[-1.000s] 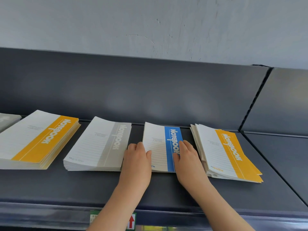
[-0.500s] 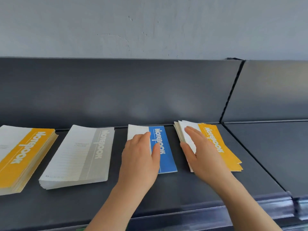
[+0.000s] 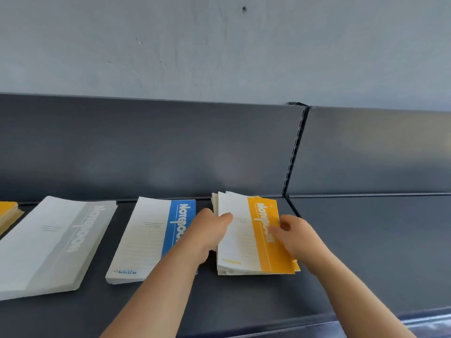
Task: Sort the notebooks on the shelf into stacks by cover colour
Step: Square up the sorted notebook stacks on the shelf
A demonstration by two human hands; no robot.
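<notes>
Four piles of notebooks lie on the dark shelf. The right-hand pile has yellow-banded covers and is slightly fanned. My left hand grips its left edge, thumb on the top cover. My right hand holds its right edge, fingers on the yellow band. Left of it lies a thin blue-banded stack, partly hidden by my left forearm. Further left sits a thick grey-banded stack. A second yellow stack shows only its corner at the far left edge.
The shelf's dark back panel rises right behind the stacks. A slotted upright divides it from the neighbouring bay on the right. A raised front lip runs along the shelf edge. Pale wall above.
My left hand has left the blue stack and taken the left edge of the right yellow pile. My right hand slid from its top to its right edge. The view has shifted right.
</notes>
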